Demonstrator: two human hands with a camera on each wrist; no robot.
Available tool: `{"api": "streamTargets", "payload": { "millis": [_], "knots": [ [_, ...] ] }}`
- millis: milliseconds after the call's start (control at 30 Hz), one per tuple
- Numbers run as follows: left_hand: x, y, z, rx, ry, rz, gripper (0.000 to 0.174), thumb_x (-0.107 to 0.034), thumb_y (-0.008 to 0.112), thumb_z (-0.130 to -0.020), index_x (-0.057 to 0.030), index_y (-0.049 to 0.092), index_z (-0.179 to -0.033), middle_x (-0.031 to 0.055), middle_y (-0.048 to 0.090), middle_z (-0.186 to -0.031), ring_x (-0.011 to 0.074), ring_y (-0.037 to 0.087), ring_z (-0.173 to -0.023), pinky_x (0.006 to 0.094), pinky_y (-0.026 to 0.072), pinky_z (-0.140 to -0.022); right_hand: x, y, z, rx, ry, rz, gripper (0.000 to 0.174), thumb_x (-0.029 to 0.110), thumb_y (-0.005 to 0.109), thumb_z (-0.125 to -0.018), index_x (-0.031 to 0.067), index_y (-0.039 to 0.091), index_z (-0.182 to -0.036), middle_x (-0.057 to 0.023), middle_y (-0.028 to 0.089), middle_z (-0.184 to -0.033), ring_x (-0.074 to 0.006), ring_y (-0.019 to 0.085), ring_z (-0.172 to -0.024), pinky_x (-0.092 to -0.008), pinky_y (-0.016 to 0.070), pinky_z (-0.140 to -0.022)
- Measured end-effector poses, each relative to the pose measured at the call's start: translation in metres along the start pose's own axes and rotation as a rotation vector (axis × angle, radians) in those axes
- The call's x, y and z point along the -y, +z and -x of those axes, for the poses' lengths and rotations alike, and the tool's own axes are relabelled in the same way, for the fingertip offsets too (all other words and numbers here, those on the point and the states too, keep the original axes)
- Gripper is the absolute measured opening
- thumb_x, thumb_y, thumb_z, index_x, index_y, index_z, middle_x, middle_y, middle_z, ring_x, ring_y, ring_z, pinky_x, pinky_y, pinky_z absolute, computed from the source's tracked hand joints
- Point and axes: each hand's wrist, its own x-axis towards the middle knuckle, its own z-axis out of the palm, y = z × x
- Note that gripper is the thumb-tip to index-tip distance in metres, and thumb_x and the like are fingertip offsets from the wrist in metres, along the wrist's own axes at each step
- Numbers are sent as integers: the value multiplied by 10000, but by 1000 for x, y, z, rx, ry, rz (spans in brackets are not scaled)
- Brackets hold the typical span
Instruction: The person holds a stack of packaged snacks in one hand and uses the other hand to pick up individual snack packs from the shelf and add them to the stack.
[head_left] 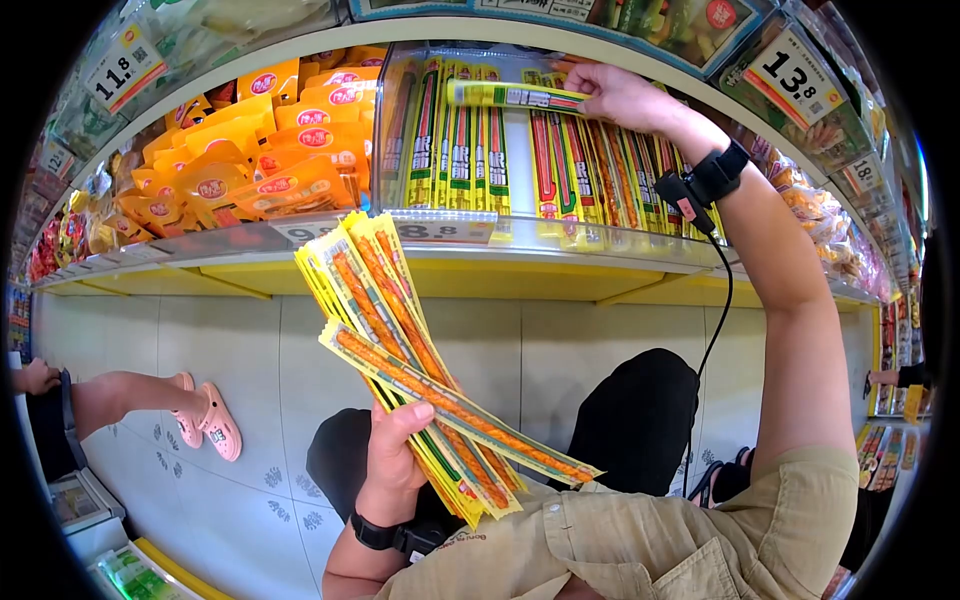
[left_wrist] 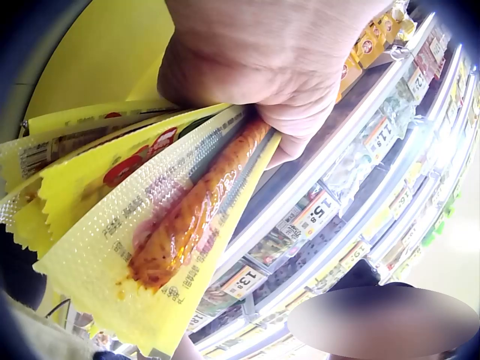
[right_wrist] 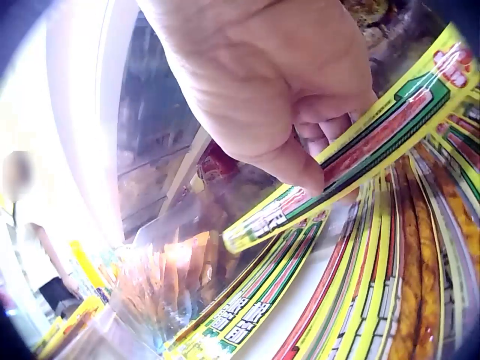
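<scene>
Pinching one packet [head_left: 515, 95] are the right fingers [head_left: 594, 78]; left fingers [head_left: 408, 418] grip a bundle [head_left: 385, 330] (price tag [head_left: 793, 80]: 13.8).

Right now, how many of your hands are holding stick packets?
2: the left hand, nearer the body, grips a fanned bunch; the right hand pinches one packet over the bin. Neither is hidden.

Khaki shirt, black trousers, black wrist straps
</scene>
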Motion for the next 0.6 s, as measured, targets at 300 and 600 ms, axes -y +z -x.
{"api": "streamTargets", "payload": {
  "millis": [300, 600],
  "knots": [
    [1, 3, 0, -23, 14, 4, 437, -199, 591, -736, 65, 499, -1072, 166, 562, -938, 310, 620, -819, 439, 549, -731, 61, 18, -11, -135, -329, 413, 168, -5, 489, -762, 29, 582, -897, -98, 538, -1037, -282, 547, -941, -340, 439, -838],
    [1, 2, 1, -25, 4, 19, 433, -196, 601, -727, 69, 510, -1057, 170, 572, -932, 299, 627, -817, 419, 553, -725, 101, 63, -43, 33, -381, 708, 292, 47, 584, -757, 110, 667, -1030, -89, 520, -1229, -264, 412, -1230, -480, 339, -1011]
  ]
}}
